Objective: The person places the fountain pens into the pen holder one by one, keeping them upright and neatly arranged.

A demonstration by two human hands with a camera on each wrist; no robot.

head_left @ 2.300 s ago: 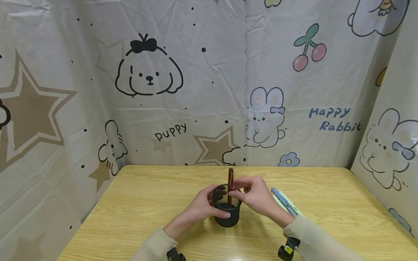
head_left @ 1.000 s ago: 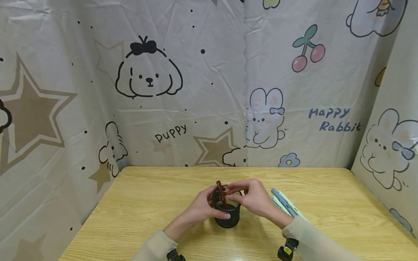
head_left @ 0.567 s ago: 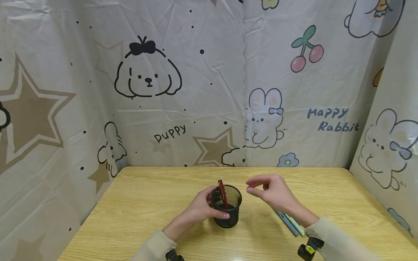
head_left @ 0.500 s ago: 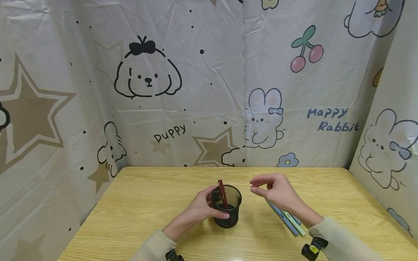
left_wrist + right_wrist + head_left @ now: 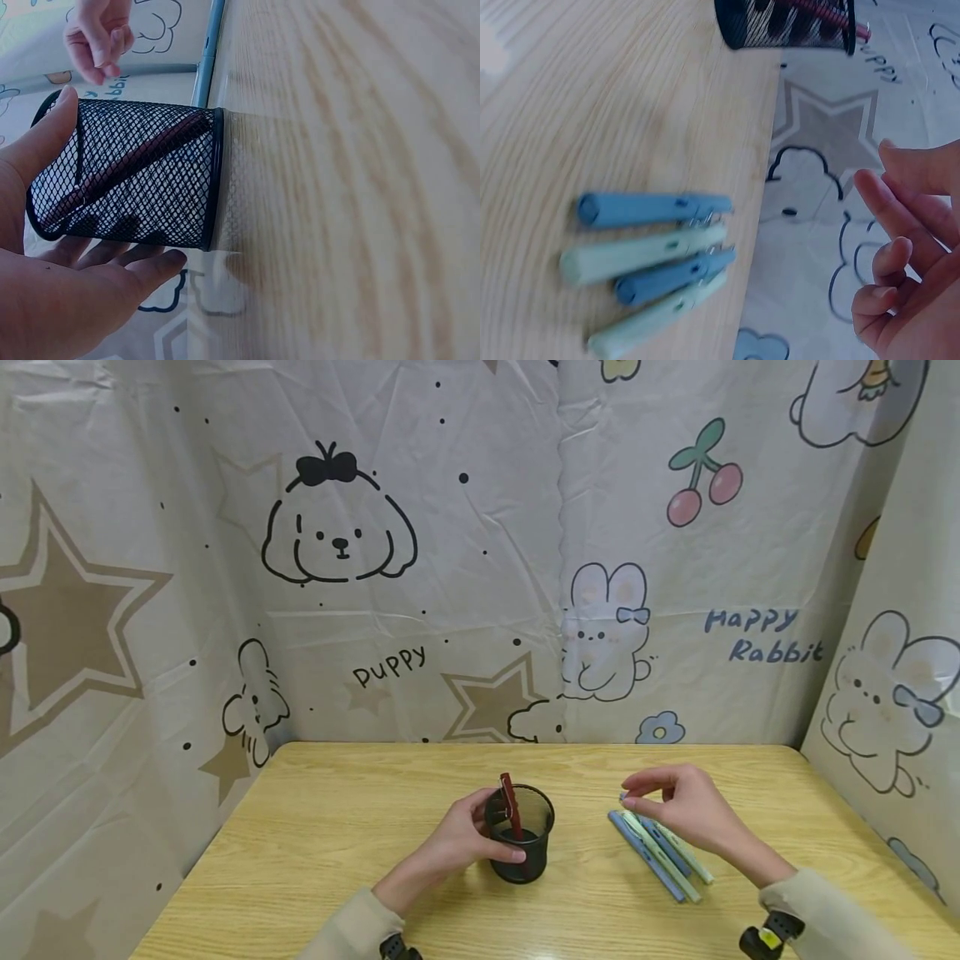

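My left hand (image 5: 461,835) grips a black mesh pen holder (image 5: 531,867) that stands upright on the table, thumb at the near side and fingers behind. In the left wrist view the fingers curve under the mesh wall (image 5: 142,180). One dark red pen (image 5: 511,806) leans inside, its clip end above the rim. To the right, my right hand (image 5: 686,806) hovers with loosely bent fingers and nothing between them. Below it lie several pens side by side, including a blue pen (image 5: 645,210) and a pale green pen (image 5: 641,255).
The wooden table (image 5: 360,802) carries the holder and the pens. A cloth curtain (image 5: 465,568) with cartoon prints hangs behind the table's far edge and along both sides.
The red pen was in my right hand upright over the holder; it now leans inside, let go. My right hand has moved right, over the pens. The left hand has kept its hold.
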